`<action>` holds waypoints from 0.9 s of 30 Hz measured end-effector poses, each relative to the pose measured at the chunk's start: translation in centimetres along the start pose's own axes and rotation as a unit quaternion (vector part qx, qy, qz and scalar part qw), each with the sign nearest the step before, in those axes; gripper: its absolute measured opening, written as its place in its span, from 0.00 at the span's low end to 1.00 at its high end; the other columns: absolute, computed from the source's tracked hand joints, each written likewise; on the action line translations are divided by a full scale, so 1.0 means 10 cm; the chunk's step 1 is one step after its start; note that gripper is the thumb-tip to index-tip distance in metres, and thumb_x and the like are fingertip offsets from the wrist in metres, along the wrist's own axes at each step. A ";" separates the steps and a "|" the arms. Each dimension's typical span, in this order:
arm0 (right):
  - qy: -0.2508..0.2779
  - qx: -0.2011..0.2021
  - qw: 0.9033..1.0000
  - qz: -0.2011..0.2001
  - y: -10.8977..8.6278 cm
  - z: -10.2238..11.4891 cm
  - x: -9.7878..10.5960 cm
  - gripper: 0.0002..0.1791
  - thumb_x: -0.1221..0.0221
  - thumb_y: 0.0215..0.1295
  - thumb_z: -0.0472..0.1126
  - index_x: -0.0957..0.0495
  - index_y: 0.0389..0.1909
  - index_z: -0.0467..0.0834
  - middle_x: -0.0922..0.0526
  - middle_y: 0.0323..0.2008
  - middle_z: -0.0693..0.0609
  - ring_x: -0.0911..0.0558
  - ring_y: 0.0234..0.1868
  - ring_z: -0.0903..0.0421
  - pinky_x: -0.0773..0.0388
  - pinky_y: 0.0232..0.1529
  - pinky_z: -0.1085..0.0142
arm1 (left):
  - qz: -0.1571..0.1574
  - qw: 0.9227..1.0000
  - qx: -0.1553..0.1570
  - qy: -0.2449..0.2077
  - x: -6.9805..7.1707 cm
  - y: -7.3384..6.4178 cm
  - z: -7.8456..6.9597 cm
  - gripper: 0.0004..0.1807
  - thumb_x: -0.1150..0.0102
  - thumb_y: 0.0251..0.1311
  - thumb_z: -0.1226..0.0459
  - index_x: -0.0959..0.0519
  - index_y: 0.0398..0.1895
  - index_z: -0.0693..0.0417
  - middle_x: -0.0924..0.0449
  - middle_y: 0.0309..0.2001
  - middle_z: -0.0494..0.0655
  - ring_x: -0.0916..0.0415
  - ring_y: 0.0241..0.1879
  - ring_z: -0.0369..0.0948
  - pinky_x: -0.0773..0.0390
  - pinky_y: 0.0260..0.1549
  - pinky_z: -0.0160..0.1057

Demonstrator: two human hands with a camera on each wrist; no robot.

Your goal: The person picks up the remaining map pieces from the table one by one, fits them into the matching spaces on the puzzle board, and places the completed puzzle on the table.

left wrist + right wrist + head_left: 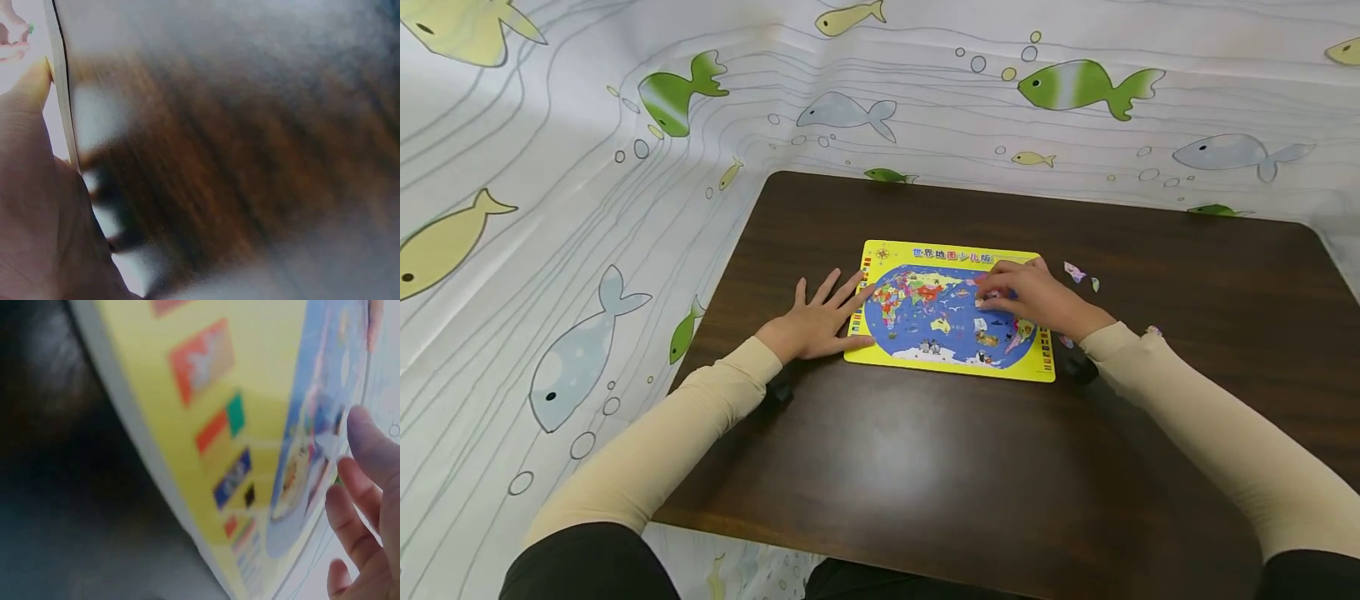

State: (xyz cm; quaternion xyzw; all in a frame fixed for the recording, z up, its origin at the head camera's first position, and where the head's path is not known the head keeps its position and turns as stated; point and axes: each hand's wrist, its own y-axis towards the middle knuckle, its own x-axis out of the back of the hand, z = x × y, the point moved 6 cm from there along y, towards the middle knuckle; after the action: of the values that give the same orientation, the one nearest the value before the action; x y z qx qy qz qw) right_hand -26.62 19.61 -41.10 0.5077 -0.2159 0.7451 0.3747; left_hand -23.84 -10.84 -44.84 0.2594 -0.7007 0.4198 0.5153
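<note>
A yellow-bordered world map puzzle board (951,373) lies flat on the dark table, with a blue oval of coloured land pieces. My left hand (811,327) is spread over its left edge, fingers straight and thumb on the lower left border. The left wrist view catches that thumb (31,90) against the board's edge. Over the upper right of the map, my right hand (1026,292) has bent fingers, with pinkish map parts showing between thumb and index. In the right wrist view its thumb (372,440) and fingers stand apart, and no piece shows between them.
Loose puzzle pieces lie right of the board: a pinkish one (1074,272), a small green one (1095,284) and another (1067,342) by the right wrist. A further bit (1153,331) shows at the right sleeve. A fish-print sheet (940,100) hangs behind the wooden table (880,450).
</note>
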 end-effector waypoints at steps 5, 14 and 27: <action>-0.015 -0.008 1.000 0.006 0.05 0.02 -0.01 0.11 0.33 0.56 0.49 0.16 0.41 0.56 0.19 0.46 0.58 0.23 0.44 0.60 0.48 0.45 0.56 | 0.000 1.000 -0.004 -0.008 0.01 0.00 0.00 0.49 0.73 0.54 0.24 0.70 0.75 0.29 0.80 0.77 0.39 0.77 0.76 0.53 0.69 0.64 0.74; -0.013 -0.024 0.999 0.026 0.08 0.03 -0.02 0.08 0.34 0.58 0.47 0.18 0.39 0.55 0.18 0.42 0.57 0.22 0.38 0.59 0.38 0.42 0.60 | -0.004 1.000 -0.006 -0.003 0.03 0.01 0.00 0.48 0.72 0.55 0.24 0.70 0.75 0.28 0.79 0.77 0.39 0.78 0.76 0.53 0.70 0.63 0.74; 0.008 -0.039 0.998 0.042 0.04 0.05 0.00 0.07 0.33 0.58 0.46 0.19 0.37 0.57 0.19 0.40 0.61 0.23 0.36 0.61 0.21 0.43 0.63 | -0.002 1.000 -0.006 -0.008 0.00 0.01 0.03 0.48 0.73 0.55 0.24 0.71 0.75 0.27 0.82 0.76 0.37 0.79 0.76 0.52 0.71 0.64 0.73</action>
State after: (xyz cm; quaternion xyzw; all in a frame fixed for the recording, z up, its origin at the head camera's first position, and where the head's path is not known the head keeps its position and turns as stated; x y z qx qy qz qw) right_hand -26.66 18.98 -40.91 0.4776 -0.2631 0.7549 0.3645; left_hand -24.12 -11.06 -44.94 0.2610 -0.7069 0.4120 0.5122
